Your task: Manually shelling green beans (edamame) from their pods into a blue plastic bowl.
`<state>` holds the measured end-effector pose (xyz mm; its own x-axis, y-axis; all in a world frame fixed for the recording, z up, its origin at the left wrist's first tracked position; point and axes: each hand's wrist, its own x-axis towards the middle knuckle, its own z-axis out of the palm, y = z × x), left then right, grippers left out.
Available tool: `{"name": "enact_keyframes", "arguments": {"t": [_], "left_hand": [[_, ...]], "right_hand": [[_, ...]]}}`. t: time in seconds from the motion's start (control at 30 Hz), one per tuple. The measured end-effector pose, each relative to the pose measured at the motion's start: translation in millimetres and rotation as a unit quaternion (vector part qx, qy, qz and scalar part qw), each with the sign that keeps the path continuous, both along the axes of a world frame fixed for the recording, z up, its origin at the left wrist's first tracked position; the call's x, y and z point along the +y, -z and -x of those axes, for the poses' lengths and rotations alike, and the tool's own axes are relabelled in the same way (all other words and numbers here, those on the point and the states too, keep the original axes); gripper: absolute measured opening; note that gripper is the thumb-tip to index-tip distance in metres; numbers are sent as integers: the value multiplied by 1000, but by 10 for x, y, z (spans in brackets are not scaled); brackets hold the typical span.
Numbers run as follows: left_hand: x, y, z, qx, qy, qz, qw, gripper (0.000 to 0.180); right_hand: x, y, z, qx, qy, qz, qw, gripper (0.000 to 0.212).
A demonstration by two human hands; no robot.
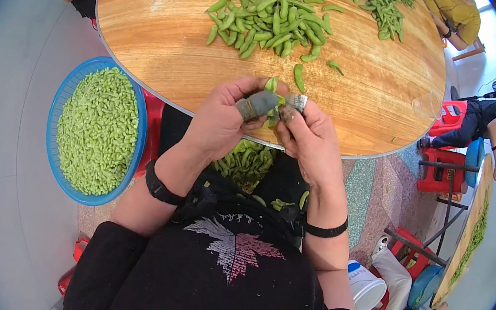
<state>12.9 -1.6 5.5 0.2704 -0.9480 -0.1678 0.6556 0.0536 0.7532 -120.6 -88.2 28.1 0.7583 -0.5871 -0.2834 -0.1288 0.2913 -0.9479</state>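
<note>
Both my hands meet just above the near edge of a round wooden table (pixel 164 33). A green soybean pod (pixel 275 112) is pinched between them, partly hidden by the fingers. My left hand (pixel 225 112), with a grey cover on its thumb, grips the pod from the left. My right hand (pixel 313 132), its thumb dark and stained and a pale wrap on one finger, closes on it from the right. Beyond them lies a heap of unshelled pods (pixel 270 21), with a single pod (pixel 298 77) nearer my fingers. Below, between my legs, many pods or husks (pixel 245 164) are gathered.
To the left, a blue basket (pixel 55 113) full of shelled beans (pixel 97 130) rests beside a red stool (pixel 152 120). A clear cup (pixel 427 106) sits at the table's right edge. A white bucket (pixel 366 288) stands low right. Other people sit around this table and another one.
</note>
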Motion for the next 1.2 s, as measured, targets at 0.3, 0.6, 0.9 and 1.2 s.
{"name": "enact_keyframes", "arguments": {"t": [0.3, 0.6, 0.9, 1.2], "left_hand": [[-38, -40, 3, -244, -14, 24, 969, 37], [39, -127, -65, -400, -36, 27, 915, 47], [39, 70, -102, -617, -127, 136, 765, 33], [-44, 38, -90, -297, 40, -45, 953, 12]], "right_hand": [[-126, -65, -41, -67, 64, -26, 995, 15], [-2, 13, -123, -119, 72, -85, 987, 15], [67, 74, -176, -235, 77, -298, 922, 11], [52, 112, -270, -106, 143, 3, 984, 9]]}}
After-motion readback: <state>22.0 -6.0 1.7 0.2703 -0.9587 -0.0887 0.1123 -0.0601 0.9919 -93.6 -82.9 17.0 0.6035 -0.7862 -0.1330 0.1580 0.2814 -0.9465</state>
